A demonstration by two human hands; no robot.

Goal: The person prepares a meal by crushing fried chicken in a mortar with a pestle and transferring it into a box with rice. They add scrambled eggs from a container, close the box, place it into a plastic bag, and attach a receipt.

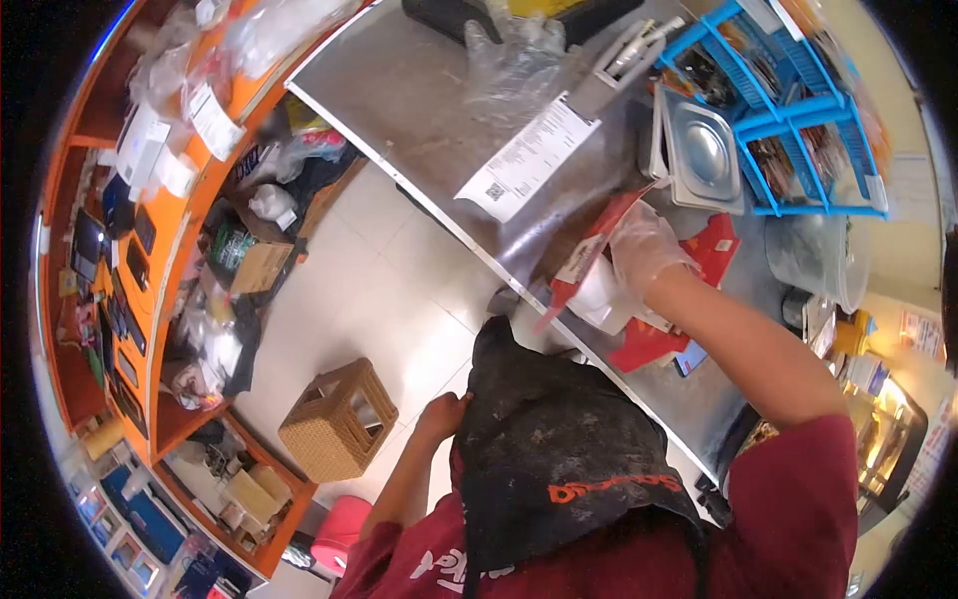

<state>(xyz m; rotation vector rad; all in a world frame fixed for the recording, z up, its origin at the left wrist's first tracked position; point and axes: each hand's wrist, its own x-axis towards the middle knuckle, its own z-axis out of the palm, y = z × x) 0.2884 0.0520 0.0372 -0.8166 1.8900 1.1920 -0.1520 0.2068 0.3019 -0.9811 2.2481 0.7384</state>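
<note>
My right hand (644,248), in a clear plastic glove, is at a red and white cardboard food box (582,262) near the metal table's front edge. Its fingers curl against the raised red panel, and their tips are partly hidden. White paper or lining (599,298) shows in the box below the hand. More red card (711,250) spreads out on the far side. My left hand (442,416), bare, is low by my body, its fingers closed at the edge of my black apron (559,419). A phone (689,356) lies partly under the red card.
A printed receipt (529,158), a plastic glove (519,65) and a lidded steel pan (705,150) are on the metal table (419,110). Blue baskets (798,120) of packets stand at the right. A wicker stool (334,424) is on the floor, beside orange shelving (180,290).
</note>
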